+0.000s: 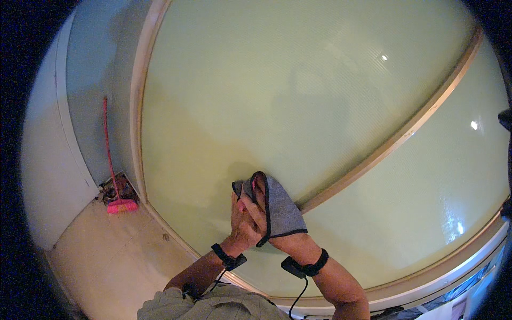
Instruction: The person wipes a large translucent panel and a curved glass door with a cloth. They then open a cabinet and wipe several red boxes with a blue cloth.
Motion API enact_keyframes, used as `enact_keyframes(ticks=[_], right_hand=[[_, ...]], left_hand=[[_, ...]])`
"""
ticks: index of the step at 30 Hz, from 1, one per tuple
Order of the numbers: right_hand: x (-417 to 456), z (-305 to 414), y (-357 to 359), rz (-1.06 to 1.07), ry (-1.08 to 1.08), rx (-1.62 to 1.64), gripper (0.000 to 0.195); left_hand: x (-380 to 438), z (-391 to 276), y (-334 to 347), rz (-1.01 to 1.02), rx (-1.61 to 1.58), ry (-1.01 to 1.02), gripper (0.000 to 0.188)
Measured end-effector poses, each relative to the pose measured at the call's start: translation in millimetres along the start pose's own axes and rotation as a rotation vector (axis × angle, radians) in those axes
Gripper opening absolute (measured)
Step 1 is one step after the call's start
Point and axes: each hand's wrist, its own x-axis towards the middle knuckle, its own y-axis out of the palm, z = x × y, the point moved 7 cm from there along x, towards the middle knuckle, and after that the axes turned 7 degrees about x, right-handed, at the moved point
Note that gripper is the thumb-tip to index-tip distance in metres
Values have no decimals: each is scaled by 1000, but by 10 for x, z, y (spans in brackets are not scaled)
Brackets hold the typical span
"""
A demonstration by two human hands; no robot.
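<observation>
A grey cloth with black edging (pixel 285 210) is bunched between my two hands, in front of a pale green ribbed panel (pixel 208 132). My left hand (pixel 243 224) has its fingers bent around the cloth's folded near side. Most of my right hand (pixel 287 241) is covered by the cloth, which drapes back over its wrist; its fingers are largely hidden. The hands are pressed close together. Whether the cloth touches the panel behind it cannot be told. Each wrist wears a black strap with a small box and a cable.
A wooden bar (pixel 394 141) divides the panel from a second glossy panel (pixel 384 224) at right. A broom with pink bristles (pixel 122 206) leans in the left corner by dark debris (pixel 128 187). A white door (pixel 44 172) stands further left, above the beige floor (pixel 116 248).
</observation>
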Motion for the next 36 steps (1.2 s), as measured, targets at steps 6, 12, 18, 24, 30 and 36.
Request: enact_keyframes(ticks=[6, 12, 18, 24, 30, 36], right_hand=[[247, 396, -280, -94, -355, -484, 62], [670, 678, -1020, -377, -425, -687, 45], [937, 965, -1782, -593, -477, -892, 56], [1195, 833, -1689, -646, -546, -875, 51], [1500, 602, -1321, -484, -564, -733, 55], [1812, 535, -1243, -234, -440, -734, 58]], left_hand=[[493, -37, -128, -113, -122, -23, 60], [1213, -259, -665, -392, -161, 112, 70], [1962, -377, -884, -523, -119, 221, 70], [2097, -366, -921, -587, -131, 225, 69], [2172, -47, -771, -486, -94, 11, 45], [2196, 228, -649, -539, -485, -194, 53]])
